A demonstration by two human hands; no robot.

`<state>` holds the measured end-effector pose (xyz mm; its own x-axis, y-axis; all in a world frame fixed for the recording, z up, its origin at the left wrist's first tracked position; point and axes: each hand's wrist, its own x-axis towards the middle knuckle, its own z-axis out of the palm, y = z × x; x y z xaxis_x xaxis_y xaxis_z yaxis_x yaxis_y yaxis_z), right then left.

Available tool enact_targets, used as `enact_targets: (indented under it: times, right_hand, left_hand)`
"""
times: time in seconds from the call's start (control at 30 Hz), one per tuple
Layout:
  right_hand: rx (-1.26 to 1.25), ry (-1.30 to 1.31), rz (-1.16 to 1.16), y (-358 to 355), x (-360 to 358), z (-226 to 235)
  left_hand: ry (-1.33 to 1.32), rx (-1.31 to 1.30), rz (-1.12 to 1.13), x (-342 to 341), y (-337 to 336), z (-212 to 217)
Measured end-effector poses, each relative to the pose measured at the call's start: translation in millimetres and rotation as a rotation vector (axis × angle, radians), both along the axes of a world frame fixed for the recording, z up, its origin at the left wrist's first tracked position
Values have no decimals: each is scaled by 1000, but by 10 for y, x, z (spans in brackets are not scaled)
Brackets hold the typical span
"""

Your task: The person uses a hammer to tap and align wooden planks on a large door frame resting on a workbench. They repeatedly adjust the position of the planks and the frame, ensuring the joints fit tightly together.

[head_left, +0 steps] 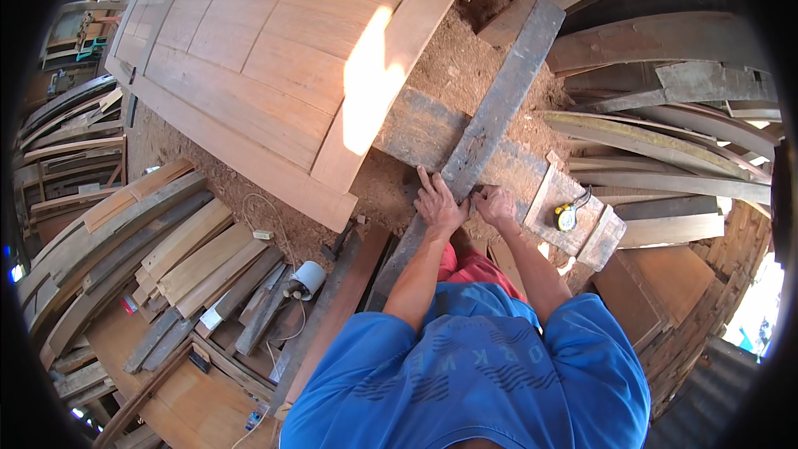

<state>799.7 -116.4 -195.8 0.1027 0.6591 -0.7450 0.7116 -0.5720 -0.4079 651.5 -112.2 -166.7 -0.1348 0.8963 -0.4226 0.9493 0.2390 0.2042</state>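
A long, dark grey, weathered wooden plank (505, 91) slants across the middle, from the far right down toward my left side. My left hand (440, 202) rests on it, fingers stretched out and slightly apart. Close by, at the plank's right edge, is my right hand (496, 204), its fingers curled closed. Whatever they hold, if anything, is too small or hidden to make out. Beneath the plank lies a wide grey board (424, 126). To the right of my right hand, a yellow and black tape measure (566, 218) sits on a small wooden piece (592, 237).
A large panelled wooden door (274, 41) fills the far left, with bright sunlight on it. Sawdust (453, 58) covers the ground. Stacked timber (657, 41) stands on the right, more boards (208, 258) on the left. A white cylindrical container (309, 276) and a power cord (287, 337) are at lower left.
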Motion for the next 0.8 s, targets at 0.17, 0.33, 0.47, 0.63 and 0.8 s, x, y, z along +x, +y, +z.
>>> enact_targets:
  times: [0.17,0.33,0.47,0.63,0.8]
  right_hand:
    - [90,32,133,-17,-104,187]
    - [258,56,64,-238,-260,734]
    - [252,13,-22,-391,-347,701]
    - [233,55,27,-426,-357,693]
    - [124,83,35,-444,-374,887]
  left_hand:
    - [-57,48,16,-179,-86,122]
    - [-59,76,-37,-327,-308,556]
    - [-78,97,-12,-430,-395,767]
    - [-77,91,-7,-476,-471,766]
    - [-82,99,-17,-487,-541,783]
